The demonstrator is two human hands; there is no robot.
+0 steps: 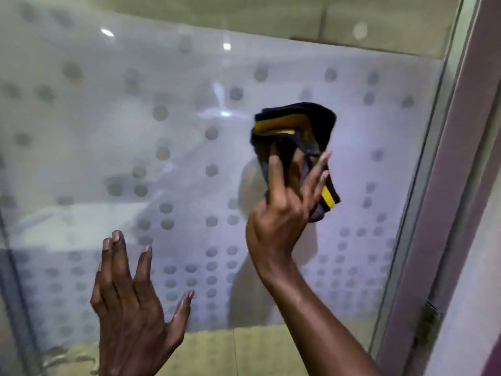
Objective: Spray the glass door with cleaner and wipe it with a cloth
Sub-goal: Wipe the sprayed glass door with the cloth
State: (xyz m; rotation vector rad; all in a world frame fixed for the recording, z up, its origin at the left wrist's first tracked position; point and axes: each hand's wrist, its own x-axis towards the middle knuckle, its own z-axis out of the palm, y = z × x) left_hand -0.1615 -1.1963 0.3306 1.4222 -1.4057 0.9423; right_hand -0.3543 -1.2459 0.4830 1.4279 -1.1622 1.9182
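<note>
Head view, one cloth (pixel 295 137) in right hand (pixel 282 213), one glass door (pixel 162 158)

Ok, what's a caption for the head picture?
Right hand holds black-and-yellow cloth before dotted glass door; left hand raised flat.

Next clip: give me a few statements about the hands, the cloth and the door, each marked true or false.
1. The right hand holds a dark cloth with yellow stripes. True.
2. The left hand grips a spray bottle. False: its fingers are spread, it holds nothing, and no bottle is in view.
3. The glass door is frosted, with a pattern of dots. True.
4. The cloth is spread out flat. False: it is folded up in the hand.
5. The door frame runs along the left of the picture. False: it is on the right.
</note>
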